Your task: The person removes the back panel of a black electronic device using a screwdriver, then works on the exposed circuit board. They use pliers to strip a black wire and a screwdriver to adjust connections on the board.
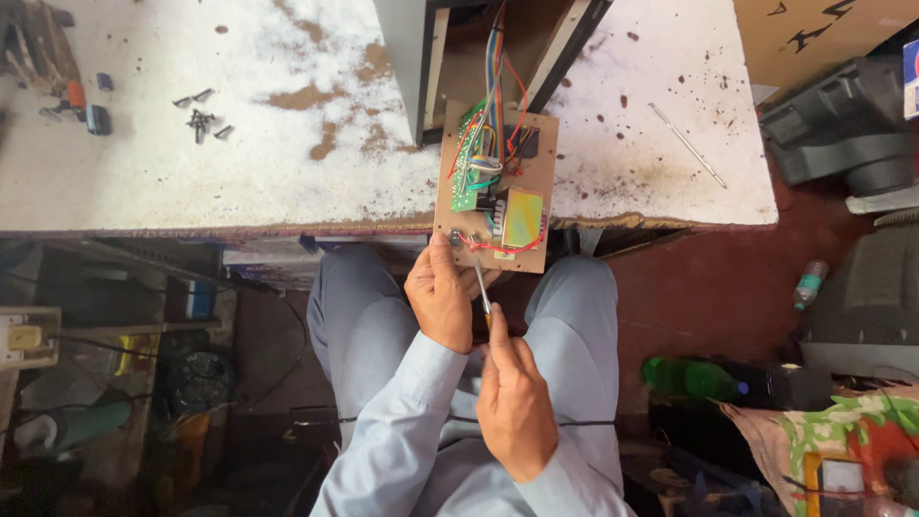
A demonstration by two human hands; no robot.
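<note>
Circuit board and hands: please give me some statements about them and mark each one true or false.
1. The left hand grips the lower left corner of the circuit board. True.
2. The right hand holds a hammer. False: it holds a screwdriver, tip at the board's lower edge.
3. The board lies flat in the middle of the white table. False: it hangs over the table's near edge, above the person's lap.
4. Loose dark screws lie on the table, far left of the board. True.
</note>
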